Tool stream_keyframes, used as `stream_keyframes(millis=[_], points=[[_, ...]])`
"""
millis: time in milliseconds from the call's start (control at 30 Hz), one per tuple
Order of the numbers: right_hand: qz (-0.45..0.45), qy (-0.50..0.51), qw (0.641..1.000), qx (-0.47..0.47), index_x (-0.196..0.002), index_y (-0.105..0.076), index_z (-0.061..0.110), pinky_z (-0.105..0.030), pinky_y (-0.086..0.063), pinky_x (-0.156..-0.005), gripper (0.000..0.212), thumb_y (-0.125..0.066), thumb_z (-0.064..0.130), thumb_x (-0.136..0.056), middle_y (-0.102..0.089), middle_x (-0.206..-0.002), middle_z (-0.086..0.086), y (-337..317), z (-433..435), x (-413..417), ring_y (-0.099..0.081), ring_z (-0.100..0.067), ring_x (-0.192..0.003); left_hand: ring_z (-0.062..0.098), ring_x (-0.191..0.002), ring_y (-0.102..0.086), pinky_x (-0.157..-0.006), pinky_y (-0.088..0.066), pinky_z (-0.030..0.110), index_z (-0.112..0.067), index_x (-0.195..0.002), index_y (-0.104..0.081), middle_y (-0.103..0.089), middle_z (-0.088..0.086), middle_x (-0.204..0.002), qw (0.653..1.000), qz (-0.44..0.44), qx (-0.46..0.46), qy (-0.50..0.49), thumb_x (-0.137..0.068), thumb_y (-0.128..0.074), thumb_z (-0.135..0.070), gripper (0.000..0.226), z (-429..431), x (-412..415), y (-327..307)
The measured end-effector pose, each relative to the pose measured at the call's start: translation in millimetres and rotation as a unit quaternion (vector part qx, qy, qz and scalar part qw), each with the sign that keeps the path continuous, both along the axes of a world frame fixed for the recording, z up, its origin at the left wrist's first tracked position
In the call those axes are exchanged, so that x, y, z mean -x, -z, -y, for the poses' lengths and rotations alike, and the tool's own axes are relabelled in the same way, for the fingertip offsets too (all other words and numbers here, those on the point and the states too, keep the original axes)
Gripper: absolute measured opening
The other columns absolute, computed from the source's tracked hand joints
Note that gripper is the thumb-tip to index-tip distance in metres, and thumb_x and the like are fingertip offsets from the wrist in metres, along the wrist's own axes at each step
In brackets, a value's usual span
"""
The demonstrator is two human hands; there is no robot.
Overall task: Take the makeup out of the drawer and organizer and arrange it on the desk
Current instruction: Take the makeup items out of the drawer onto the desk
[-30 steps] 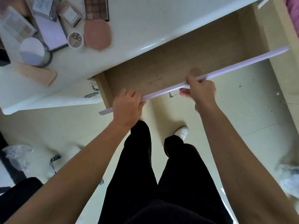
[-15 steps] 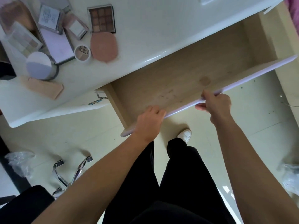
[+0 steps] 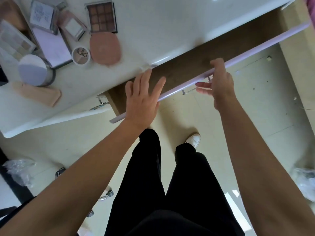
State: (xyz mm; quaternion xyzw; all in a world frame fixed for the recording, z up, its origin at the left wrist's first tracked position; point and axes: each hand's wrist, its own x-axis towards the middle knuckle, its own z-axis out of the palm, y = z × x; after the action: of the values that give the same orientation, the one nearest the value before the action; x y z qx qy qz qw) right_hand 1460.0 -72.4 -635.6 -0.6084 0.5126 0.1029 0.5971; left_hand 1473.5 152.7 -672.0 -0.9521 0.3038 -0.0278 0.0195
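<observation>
Nearest us are black trousers (image 3: 153, 184) and one white shoe (image 3: 193, 140) on the pale floor. Just beyond, both hands meet the drawer front (image 3: 255, 48), a lilac strip running from near left to far right.

The left hand (image 3: 143, 97) is released, fingers straight and spread, lying over the strip's left end and grasping nothing. The right hand (image 3: 219, 82) straddles the rim further right, thumb on the far side and fingers on the near face by the one metal handle (image 3: 189, 90). Blur softens it, but it seems to pinch the front lightly.

Behind the front, the drawer (image 3: 187, 70) stands partly open, and the brown floor that shows holds no makeup. We judge the drawer emptied and the step to be pushing it shut. That calls for even pressure from both hands, with the right thumb lifted clear of the gap.

The makeup lies clustered far left on the desk (image 3: 162, 31):
- one brown palette (image 3: 102, 17) of twelve pans
- one pale palette (image 3: 13, 41)
- one pink compact (image 3: 104, 48)
- one small pot (image 3: 81, 55)
- one lavender-and-white puff (image 3: 33, 72)
- one beige sponge (image 3: 37, 92)
- one lilac case (image 3: 51, 46)
- one square compact (image 3: 73, 28)
- one printed box (image 3: 43, 14)
</observation>
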Motion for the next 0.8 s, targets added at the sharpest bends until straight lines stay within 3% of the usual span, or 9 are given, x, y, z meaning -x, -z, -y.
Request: stream_keyframes(millis=[133, 233, 300, 400, 500, 567, 700, 800], points=[[0.000, -0.010, 1.000, 0.014, -0.084, -0.059, 0.019, -0.043, -0.060, -0.086, 0.036, -0.053, 0.055, -0.083, -0.062, -0.099, -0.003, -2.5, -4.3, -1.5, -0.075, -0.016, -0.085, 0.037, -0.138, -0.031, -0.099, -0.032, 0.051, -0.016, -0.151, -0.031, -0.028, 0.023, -0.154, 0.999, 0.021, -0.026, -0.020, -0.068, -0.072, -0.046, 0.097, -4.4, -15.8, -8.0], [0.030, -0.025, 0.999, 0.024, -0.090, -0.061, 0.020, -0.030, -0.062, -0.075, 0.043, -0.059, 0.063, -0.086, -0.065, -0.093, 0.000, -4.5, -12.1, -27.5, -0.075, -0.012, -0.080, 0.033, -0.139, -0.036, -0.104, -0.031, 0.050, -0.011, -0.153, -0.026, -0.030, 0.017, -0.157, 0.993, 0.005, -0.022, -0.114, -0.067, -0.073, -0.049, 0.105, -1.7, -35.7, -12.8], [0.032, -0.044, 0.998, 0.035, -0.098, -0.063, 0.016, -0.024, -0.057, -0.065, 0.059, -0.058, 0.072, -0.082, -0.064, -0.083, 0.004, -3.8, -14.9, -44.6, -0.075, -0.011, -0.075, 0.033, -0.133, -0.043, -0.104, -0.034, 0.050, -0.010, -0.150, -0.030, -0.037, 0.015, -0.154, 0.993, 0.010, -0.036, -0.115, -0.066, -0.075, -0.047, 0.102, 1.7, -51.0, -11.9], [0.035, -0.054, 0.998, 0.022, -0.093, -0.066, 0.014, -0.034, -0.062, -0.075, 0.068, -0.063, 0.079, -0.071, -0.065, -0.085, 0.007, 4.2, -13.6, -57.4, -0.074, -0.012, -0.074, 0.032, -0.121, -0.050, -0.100, -0.038, 0.046, -0.012, -0.146, -0.036, -0.047, 0.012, -0.145, 0.994, 0.032, -0.048, -0.091, -0.066, -0.077, -0.042, 0.095, -0.5, -65.4, -7.4], [0.021, -0.042, 0.999, 0.014, -0.108, -0.066, -0.002, -0.043, -0.061, -0.082, 0.093, -0.068, 0.080, -0.064, -0.063, -0.079, 0.004, 10.0, -16.9, -63.1, -0.073, -0.009, -0.064, 0.031, -0.116, -0.052, -0.097, -0.039, 0.045, -0.014, -0.145, -0.038, -0.050, 0.008, -0.142, 0.995, 0.042, -0.044, -0.085, -0.065, -0.075, -0.040, 0.092, -4.7, -67.7, -4.6], [0.020, -0.043, 0.998, 0.035, -0.105, -0.067, -0.001, -0.044, -0.061, -0.081, 0.092, -0.069, 0.080, -0.062, -0.064, -0.077, 0.002, 13.0, -22.2, -67.6, -0.072, -0.007, -0.059, 0.030, -0.113, -0.051, -0.096, -0.035, 0.044, -0.016, -0.146, -0.038, -0.050, 0.006, -0.142, 0.995, 0.046, -0.038, -0.082, -0.066, -0.073, -0.039, 0.090, -5.8, -68.1, -2.6], [0.018, -0.066, 0.995, 0.070, -0.084, -0.063, 0.017, -0.043, -0.062, -0.076, 0.069, -0.068, 0.082, -0.061, -0.064, -0.073, 0.005, 20.5, -27.4, -68.3, -0.072, -0.011, -0.058, 0.027, -0.110, -0.046, -0.095, -0.029, 0.042, -0.018, -0.145, -0.040, -0.052, 0.003, -0.140, 0.996, 0.041, -0.034, -0.075, -0.065, -0.073, -0.041, 0.090, -10.0, -70.6, -1.7], [-0.004, -0.068, 0.997, 0.034, -0.100, -0.060, 0.019, -0.043, -0.062, -0.075, 0.076, -0.068, 0.083, -0.060, -0.066, -0.091, 0.004, 14.5, -23.8, -69.3, -0.074, -0.018, -0.071, 0.030, -0.111, -0.048, -0.096, -0.031, 0.044, -0.016, -0.144, -0.040, -0.051, 0.006, -0.139, 0.997, 0.014, -0.037, -0.074, -0.064, -0.079, -0.041, 0.093, -8.8, -71.7, -7.2]])
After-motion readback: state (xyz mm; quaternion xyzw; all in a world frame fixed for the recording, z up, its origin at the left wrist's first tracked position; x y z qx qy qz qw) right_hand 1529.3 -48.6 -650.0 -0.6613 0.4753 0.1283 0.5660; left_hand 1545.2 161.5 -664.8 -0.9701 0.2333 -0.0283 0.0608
